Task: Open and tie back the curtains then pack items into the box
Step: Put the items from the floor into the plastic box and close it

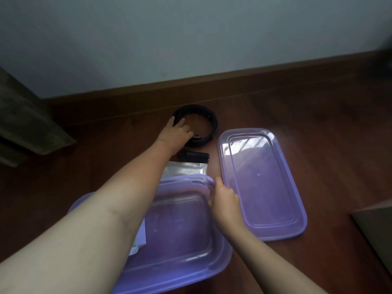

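Observation:
A translucent purple plastic box [203, 270] sits on the wooden floor close to me, with a pale packet [140, 234] lying inside at its left. Its purple lid [263, 183] lies flat on the floor to the right. Beyond the box lies a coiled black belt [209, 124]. My left hand [178, 132] reaches across the box and closes on the near left side of the belt's coil. My right hand [224, 200] grips the box's far right rim. A silver foil pouch [186, 169] and a small black item [196, 155] lie between belt and box.
A pale wall [191, 39] with a brown skirting board [233, 83] runs behind the belt. A grey-brown piece of furniture [23, 124] stands at the left. A dark flat edge [375, 228] shows at the lower right. Wooden floor [328, 128] surrounds the lid.

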A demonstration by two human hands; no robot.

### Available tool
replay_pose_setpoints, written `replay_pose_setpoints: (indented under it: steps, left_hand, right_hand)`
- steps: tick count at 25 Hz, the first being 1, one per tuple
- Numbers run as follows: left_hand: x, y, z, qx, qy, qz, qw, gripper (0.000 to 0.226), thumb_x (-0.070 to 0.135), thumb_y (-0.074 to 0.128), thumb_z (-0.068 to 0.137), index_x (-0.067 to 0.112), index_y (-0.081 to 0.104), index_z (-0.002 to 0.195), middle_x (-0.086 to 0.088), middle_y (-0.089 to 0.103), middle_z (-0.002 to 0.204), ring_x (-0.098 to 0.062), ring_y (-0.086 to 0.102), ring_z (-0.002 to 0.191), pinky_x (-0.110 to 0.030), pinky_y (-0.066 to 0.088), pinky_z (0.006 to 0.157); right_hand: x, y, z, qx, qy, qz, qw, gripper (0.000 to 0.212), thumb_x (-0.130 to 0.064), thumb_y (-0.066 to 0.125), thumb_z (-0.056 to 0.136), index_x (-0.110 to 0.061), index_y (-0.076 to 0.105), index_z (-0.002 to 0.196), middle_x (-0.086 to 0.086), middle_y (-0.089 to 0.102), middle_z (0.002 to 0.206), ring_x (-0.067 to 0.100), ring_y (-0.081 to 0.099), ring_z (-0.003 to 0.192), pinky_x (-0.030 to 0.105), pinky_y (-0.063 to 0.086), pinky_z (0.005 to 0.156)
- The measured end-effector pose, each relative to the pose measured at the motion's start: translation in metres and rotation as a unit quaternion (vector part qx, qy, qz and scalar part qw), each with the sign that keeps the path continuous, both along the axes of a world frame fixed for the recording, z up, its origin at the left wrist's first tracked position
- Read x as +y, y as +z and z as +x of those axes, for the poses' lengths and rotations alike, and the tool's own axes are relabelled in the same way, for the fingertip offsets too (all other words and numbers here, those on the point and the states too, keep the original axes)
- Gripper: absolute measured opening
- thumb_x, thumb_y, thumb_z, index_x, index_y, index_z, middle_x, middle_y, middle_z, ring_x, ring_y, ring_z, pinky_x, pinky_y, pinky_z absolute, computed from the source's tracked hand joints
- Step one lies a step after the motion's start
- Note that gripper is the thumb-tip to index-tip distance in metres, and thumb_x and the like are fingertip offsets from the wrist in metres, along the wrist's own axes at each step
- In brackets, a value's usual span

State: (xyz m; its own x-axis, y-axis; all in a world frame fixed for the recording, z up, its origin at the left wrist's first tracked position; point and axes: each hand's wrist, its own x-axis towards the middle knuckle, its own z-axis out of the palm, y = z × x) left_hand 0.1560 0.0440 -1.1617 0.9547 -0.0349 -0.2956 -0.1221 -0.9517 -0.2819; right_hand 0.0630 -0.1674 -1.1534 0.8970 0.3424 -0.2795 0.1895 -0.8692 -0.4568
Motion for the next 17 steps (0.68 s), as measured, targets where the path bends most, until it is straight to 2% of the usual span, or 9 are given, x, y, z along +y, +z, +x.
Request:
replay_pose_setpoints:
  steps: [4, 6, 10, 13, 15, 17]
  left_hand:
    - [0.003, 0.008, -0.001, -0.022, -0.054, 0.005, 0.998, 0.038, 0.004, 0.038, 0.095, 0.013, 0.046, 0.131, -0.011, 0.052, 0.129, -0.031, 0.049, 0.119, -0.042, 0.03, 0.107]
    - [0.003, 0.018, -0.009, -0.041, -0.069, 0.003, 0.997, 0.034, 0.004, 0.037, 0.096, 0.01, 0.047, 0.128, -0.012, 0.053, 0.126, -0.032, 0.049, 0.114, -0.039, 0.039, 0.096]
    - [0.012, 0.048, -0.035, -0.09, -0.075, -0.083, 0.99, 0.023, 0.014, 0.047, 0.096, 0.007, 0.051, 0.118, -0.012, 0.054, 0.118, -0.03, 0.048, 0.109, -0.038, 0.048, 0.073]
    - [0.016, 0.067, -0.079, -0.182, -0.163, -0.179, 0.953, 0.016, 0.013, 0.057, 0.087, 0.006, 0.059, 0.101, -0.013, 0.062, 0.102, -0.032, 0.056, 0.092, -0.042, 0.055, 0.063]
    - [0.007, 0.074, -0.124, -0.229, -0.2, -0.225, 0.926, 0.013, 0.012, 0.058, 0.084, 0.005, 0.062, 0.094, -0.013, 0.065, 0.096, -0.03, 0.061, 0.084, -0.038, 0.056, 0.063]
    - [-0.013, 0.074, -0.171, -0.242, -0.191, -0.267, 0.913, 0.015, 0.014, 0.059, 0.087, 0.004, 0.063, 0.096, -0.012, 0.066, 0.096, -0.029, 0.062, 0.083, -0.036, 0.056, 0.066]
  right_hand:
    - [0.001, 0.0, -0.001, -0.001, 0.002, 0.004, 1.0, 0.018, -0.006, 0.036, 0.092, -0.01, 0.045, 0.106, 0.019, 0.064, 0.102, 0.043, 0.057, 0.096, 0.039, 0.036, 0.066]
    - [0.001, 0.001, -0.001, 0.003, 0.0, 0.007, 1.0, 0.018, -0.006, 0.036, 0.091, -0.01, 0.045, 0.106, 0.02, 0.063, 0.102, 0.043, 0.057, 0.096, 0.038, 0.035, 0.065]
    - [0.0, 0.002, -0.002, 0.0, -0.005, 0.02, 1.0, 0.019, -0.006, 0.037, 0.091, -0.008, 0.047, 0.108, 0.023, 0.063, 0.104, 0.044, 0.056, 0.098, 0.037, 0.031, 0.066]
    - [-0.001, 0.0, 0.001, 0.013, -0.007, 0.058, 0.998, 0.021, -0.011, 0.038, 0.096, -0.006, 0.05, 0.112, 0.026, 0.063, 0.106, 0.046, 0.056, 0.099, 0.037, 0.03, 0.065]
    - [-0.001, -0.001, 0.003, 0.035, -0.008, 0.111, 0.993, 0.025, -0.014, 0.042, 0.095, -0.006, 0.053, 0.117, 0.026, 0.065, 0.106, 0.045, 0.057, 0.1, 0.035, 0.032, 0.063]
    - [-0.001, 0.001, 0.003, 0.056, -0.005, 0.14, 0.989, 0.032, -0.016, 0.045, 0.091, -0.008, 0.056, 0.119, 0.022, 0.067, 0.107, 0.042, 0.058, 0.101, 0.031, 0.033, 0.063]
